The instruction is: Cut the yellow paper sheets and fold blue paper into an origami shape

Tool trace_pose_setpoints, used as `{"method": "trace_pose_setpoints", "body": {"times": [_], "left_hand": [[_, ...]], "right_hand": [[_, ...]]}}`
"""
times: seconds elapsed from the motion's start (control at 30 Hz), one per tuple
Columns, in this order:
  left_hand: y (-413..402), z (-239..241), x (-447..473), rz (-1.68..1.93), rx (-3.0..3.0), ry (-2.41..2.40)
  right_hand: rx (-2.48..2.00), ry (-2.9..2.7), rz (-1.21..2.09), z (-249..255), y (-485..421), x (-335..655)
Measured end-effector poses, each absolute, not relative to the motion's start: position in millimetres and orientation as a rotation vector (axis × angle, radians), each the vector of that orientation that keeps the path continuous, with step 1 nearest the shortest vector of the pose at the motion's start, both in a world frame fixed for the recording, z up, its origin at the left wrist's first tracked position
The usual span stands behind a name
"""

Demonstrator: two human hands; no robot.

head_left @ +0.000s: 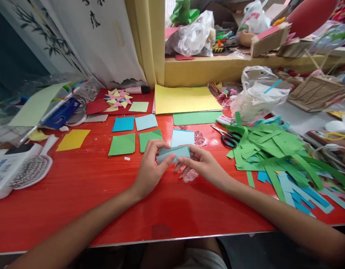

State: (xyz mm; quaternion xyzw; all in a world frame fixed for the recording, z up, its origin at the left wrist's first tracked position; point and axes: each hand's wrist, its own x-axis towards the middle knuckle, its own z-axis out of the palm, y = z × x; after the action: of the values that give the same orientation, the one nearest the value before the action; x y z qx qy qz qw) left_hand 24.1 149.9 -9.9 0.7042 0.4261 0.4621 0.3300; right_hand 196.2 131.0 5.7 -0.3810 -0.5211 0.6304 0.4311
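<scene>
Between both hands, above the red table (pixel 105 209), is a light blue piece of paper (pixel 180 152) that looks folded over. My left hand (pixel 153 164) pinches its left end, thumb in front. At the right end my right hand (pixel 203 162) grips it between thumb and fingers. Just behind lies a pale blue paper square (pixel 182 137). To the left are two green paper stacks, one (pixel 122 144) nearer the left and one (pixel 150 138) partly behind my left hand. Behind those lie a bright blue square (pixel 123 124) and a light blue square (pixel 146 122).
Black-handled scissors (pixel 230 140) lie right of the hands, beside a heap of green and blue paper scraps (pixel 276 149). Yellow sheets (pixel 186 99) lie at the back. A hairbrush (pixel 34 168) and white bottle (pixel 9 172) are at left. A plastic bag (pixel 259 93) stands back right.
</scene>
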Motion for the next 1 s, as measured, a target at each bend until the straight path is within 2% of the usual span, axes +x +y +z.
{"method": "trace_pose_setpoints", "body": {"times": [0.27, 1.0], "left_hand": [[150.4, -10.5, 26.5, 1.081, 1.589, 0.989], [150.1, -8.4, 26.8, 1.026, 1.571, 1.054]], "right_hand": [[-1.006, -1.204, 1.462, 5.0, 134.0, 198.4], [-1.039, -1.168, 1.447, -6.8, 128.9, 193.2]]}}
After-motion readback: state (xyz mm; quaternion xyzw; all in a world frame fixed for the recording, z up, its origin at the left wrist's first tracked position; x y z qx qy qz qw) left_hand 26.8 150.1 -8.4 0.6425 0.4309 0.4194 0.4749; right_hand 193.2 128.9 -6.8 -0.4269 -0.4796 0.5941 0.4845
